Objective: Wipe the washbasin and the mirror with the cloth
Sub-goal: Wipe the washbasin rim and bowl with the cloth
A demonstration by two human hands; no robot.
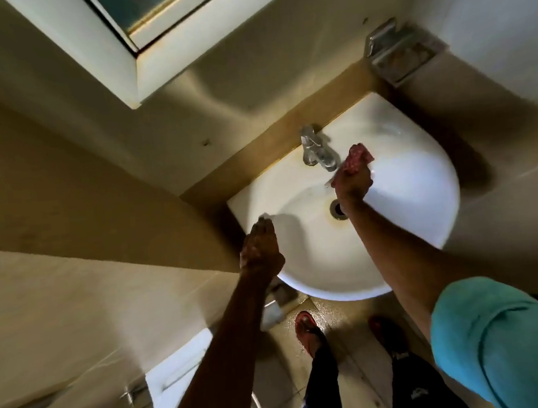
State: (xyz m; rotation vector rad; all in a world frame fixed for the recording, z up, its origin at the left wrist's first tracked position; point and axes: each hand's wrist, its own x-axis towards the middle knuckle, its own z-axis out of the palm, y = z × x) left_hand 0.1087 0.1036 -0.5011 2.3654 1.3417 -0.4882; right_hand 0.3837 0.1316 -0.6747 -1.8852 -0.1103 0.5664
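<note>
The red cloth (356, 158) is bunched in the curled fingers of the right hand (352, 185), pressed on the far inner wall of the washbasin (422, 190) just right of the tap (315, 151). The drain (338, 209) lies just nearer. The left hand (260, 247) rests flat, fingers straight, on the left rim. The mirror (146, 6) hangs far left, above.

Head camera looks steeply down — close, seemingly tilted — onto the washbasin (417, 204).

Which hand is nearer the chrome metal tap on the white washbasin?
Right. The right hand, gripping the red cloth, is beside the tap; the left hand is at the left rim of the washbasin, farther away.
</note>
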